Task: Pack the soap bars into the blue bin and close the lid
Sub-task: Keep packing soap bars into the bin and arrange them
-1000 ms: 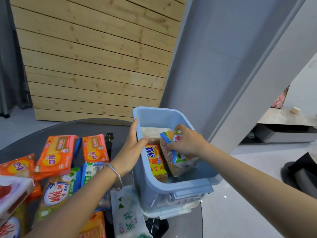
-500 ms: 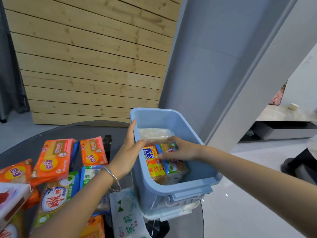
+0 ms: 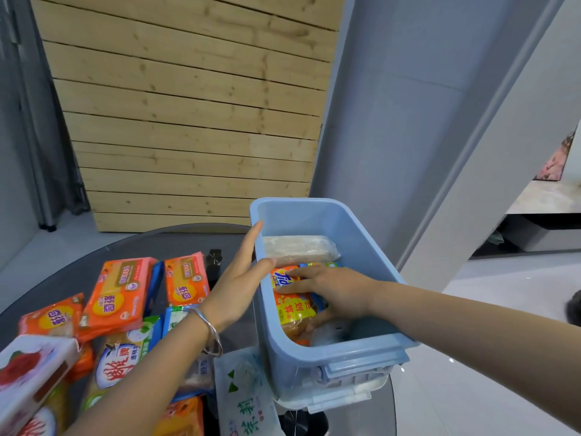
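The blue bin [image 3: 345,350] stands open-topped at the right edge of a dark round table [image 3: 176,243]. My left hand [image 3: 239,278] grips the bin's left wall, thumb inside and fingers outside. Inside the bin my right hand [image 3: 333,287] lies flat, fingers stretched over an orange-yellow Tide soap pack [image 3: 294,309]. A blue-green soap pack [image 3: 320,265] is mostly hidden under that hand. A pale clear-wrapped soap bar [image 3: 298,248] lies at the bin's far end. Several wrapped soaps remain on the table, among them two orange packs [image 3: 116,297] [image 3: 185,278].
A green-white soap pack [image 3: 122,366], a white pouch with green characters [image 3: 248,398] and a white-red box [image 3: 28,369] crowd the table's near left. A whitish plastic piece [image 3: 330,401] sits under the bin's front. Wooden planks and a grey wall stand behind.
My right hand has lowered the blue-green soap pack into the bin beside the Tide pack and now lies flat over both. My left hand has stayed on the bin's wall.
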Action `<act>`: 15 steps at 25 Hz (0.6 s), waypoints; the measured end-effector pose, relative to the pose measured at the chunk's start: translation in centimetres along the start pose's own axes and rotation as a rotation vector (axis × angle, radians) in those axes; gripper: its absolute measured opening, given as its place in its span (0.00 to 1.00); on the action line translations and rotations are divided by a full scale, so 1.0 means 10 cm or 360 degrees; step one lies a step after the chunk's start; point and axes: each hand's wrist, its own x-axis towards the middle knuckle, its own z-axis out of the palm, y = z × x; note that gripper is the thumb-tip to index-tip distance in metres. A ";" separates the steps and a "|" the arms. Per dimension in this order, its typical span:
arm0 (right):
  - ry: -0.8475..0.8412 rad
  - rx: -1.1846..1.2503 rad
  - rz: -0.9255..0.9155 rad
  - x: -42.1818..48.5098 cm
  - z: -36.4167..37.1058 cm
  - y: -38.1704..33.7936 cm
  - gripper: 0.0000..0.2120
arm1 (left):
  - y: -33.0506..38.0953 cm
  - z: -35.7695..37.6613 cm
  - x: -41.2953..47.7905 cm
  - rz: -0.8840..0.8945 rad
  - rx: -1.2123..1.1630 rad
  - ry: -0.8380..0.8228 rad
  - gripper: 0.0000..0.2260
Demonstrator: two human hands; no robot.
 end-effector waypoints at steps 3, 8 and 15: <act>0.0043 0.0057 0.0042 0.02 0.02 0.01 0.38 | 0.00 0.01 0.01 -0.0012 0.0000 -0.0002 0.24; 0.0172 0.0695 0.0051 -0.11 -0.18 -0.09 0.34 | 0.07 -0.02 -0.08 0.0019 -0.0038 -0.0074 0.24; 0.0934 0.1498 -0.0078 -0.12 -0.78 -0.83 0.22 | 0.03 -1.05 -0.70 -0.0022 0.0565 0.0277 0.18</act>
